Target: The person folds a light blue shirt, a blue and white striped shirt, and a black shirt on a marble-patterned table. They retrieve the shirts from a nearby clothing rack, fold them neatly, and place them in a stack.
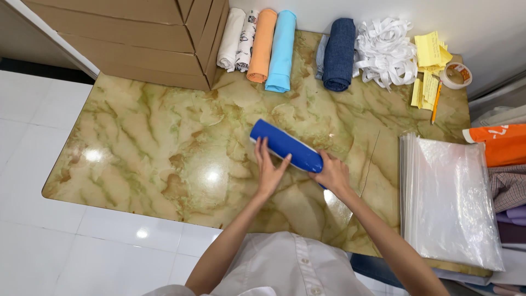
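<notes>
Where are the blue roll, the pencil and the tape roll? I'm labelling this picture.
blue roll [285, 145]: head view, middle of its upper side.
pencil [436, 102]: head view, middle of its orange shaft.
tape roll [456, 75]: head view, its ring.

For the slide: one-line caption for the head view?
Both hands, left hand and right hand, hold a rolled blue cloth on a marble-patterned table.
</notes>
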